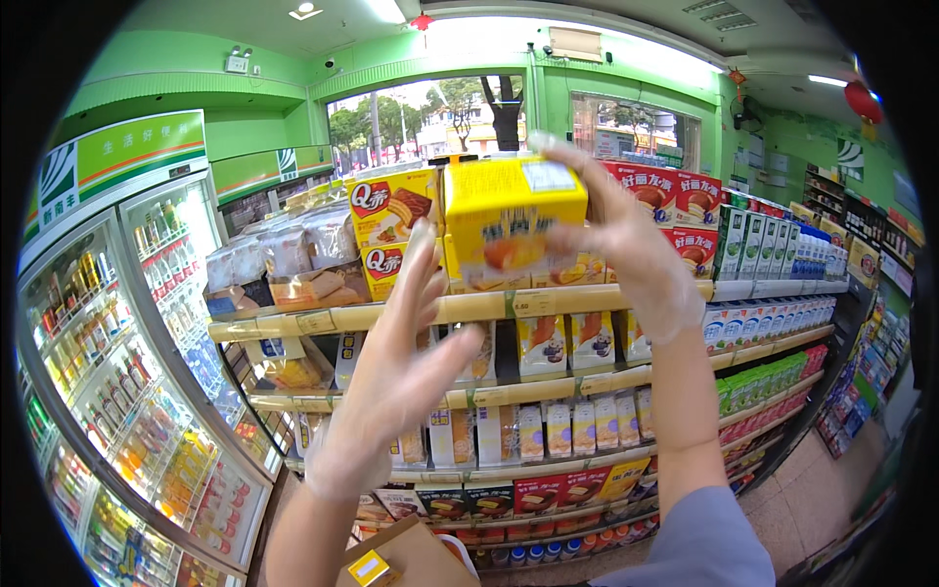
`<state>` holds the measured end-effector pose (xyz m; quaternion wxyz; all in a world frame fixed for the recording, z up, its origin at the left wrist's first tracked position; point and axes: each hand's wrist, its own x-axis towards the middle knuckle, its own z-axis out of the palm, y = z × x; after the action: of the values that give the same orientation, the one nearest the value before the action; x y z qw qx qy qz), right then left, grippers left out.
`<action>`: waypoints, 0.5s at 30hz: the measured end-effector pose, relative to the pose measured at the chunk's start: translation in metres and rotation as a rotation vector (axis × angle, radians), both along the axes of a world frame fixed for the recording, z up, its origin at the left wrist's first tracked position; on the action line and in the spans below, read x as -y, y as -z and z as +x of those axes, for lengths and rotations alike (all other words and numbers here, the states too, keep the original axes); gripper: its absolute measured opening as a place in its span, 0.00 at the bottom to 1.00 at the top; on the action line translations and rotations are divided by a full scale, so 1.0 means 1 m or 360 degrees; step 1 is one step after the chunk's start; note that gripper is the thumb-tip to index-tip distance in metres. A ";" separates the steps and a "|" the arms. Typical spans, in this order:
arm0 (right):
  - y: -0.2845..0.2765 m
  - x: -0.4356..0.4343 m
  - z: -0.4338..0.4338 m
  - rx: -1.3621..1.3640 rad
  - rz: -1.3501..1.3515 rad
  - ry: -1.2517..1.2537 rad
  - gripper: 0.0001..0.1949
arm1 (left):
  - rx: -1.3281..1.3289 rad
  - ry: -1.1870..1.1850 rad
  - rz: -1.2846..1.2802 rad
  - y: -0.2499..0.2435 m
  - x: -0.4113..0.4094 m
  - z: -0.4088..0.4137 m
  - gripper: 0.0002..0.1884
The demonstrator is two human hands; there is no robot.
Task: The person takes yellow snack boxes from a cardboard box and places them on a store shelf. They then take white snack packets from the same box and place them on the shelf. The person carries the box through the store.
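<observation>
My right hand [637,238], in a clear thin glove, grips a yellow printed food carton [506,194] by its right end. The carton is held up in front of the top shelf, slightly blurred. My left hand [385,381], also gloved, is raised to the lower left of it with fingers apart and nothing in it. Behind the left fingertips, two yellow snack-cake cartons [392,209] stand stacked on the shelf. More yellow cartons [565,273] show beneath the held one, partly hidden. Red snack-cake cartons [693,198] are stacked right of my right hand.
Bagged bread [543,345] fills the second tier behind a cream shelf edge [543,302]. Below me, an open cardboard box [422,554] has a small yellow carton [369,567] on or in it. Glass-door drink coolers [125,367] line the left. Milk cartons [763,323] stand right.
</observation>
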<state>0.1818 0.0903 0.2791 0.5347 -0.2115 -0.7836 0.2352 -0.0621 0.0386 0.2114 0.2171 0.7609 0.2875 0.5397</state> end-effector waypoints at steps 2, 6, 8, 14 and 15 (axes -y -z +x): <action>-0.018 -0.026 0.012 0.0080 0.0128 0.0105 0.35 | 0.0121 0.0154 -0.0149 -0.028 -0.020 0.029 0.52; -0.039 -0.060 0.030 0.0231 0.0041 0.0330 0.36 | 0.0167 0.0266 -0.0224 -0.051 -0.064 0.057 0.51; -0.046 -0.082 0.041 0.0332 -0.0034 0.0354 0.36 | 0.0203 0.0369 -0.0249 -0.052 -0.077 0.069 0.49; -0.060 -0.096 0.053 0.0867 0.0002 0.0825 0.29 | 0.0313 0.0211 -0.0204 -0.046 -0.095 0.092 0.40; -0.060 -0.093 0.050 0.0939 0.0065 0.0903 0.28 | 0.0274 0.0213 -0.0207 -0.048 -0.096 0.094 0.41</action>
<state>0.2320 0.1837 0.3389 0.3348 -0.4671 -0.8184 -0.0080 0.0315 0.1348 0.2593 0.3255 0.7136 0.2509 0.5674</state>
